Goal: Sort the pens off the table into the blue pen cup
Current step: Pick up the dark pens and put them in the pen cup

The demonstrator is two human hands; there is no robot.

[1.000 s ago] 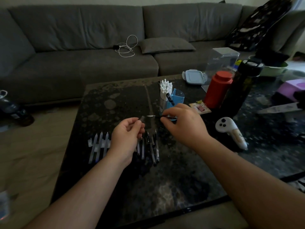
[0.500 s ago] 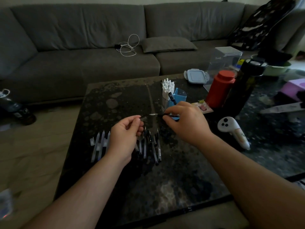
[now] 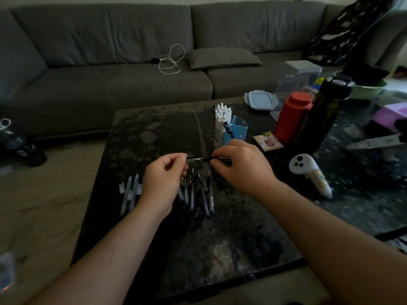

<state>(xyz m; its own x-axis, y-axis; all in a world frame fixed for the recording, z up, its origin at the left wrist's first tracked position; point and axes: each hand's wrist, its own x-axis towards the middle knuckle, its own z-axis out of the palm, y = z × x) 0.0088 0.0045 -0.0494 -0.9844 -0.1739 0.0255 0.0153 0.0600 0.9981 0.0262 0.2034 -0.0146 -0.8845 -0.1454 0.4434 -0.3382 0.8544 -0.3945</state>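
Left side of table [image 3: 154, 249]: loose white pens [image 3: 130, 192] lie in a row near the left edge, partly hidden by the left hand [image 3: 164, 181]. Left hand is curled, thumb and forefinger pinching the clear cap end of a black pen [image 3: 207, 159]. The pen is held level above the table, bridged between both hands.

Centre: dark pens [image 3: 202, 192] lie fanned on the table directly beneath the held pen.

Right hand [image 3: 240, 166] pinches the barrel of the same pen, fingers curled round it. Blue pen cup [image 3: 235, 130] stands just behind the right hand, one dark pen already in it; a bundle of white pens [image 3: 222, 116] stands touching its left side.

Risks, judged:
- Cap looks about to be seated or pulled; a slip could drop cap or pen into the fan below and scatter it.
- White row sits near the table's left edge; a sweep of the left wrist could roll one off.
- A hurried drop could tip the cup or knock the white bundle.

Room: open tabletop left of the cup and toward the person. Right of the cup is crowded: red bottle [image 3: 293, 117], black bottle [image 3: 323, 113], white controller [image 3: 308, 172]. Approach to the cup from front-left looks clearest.
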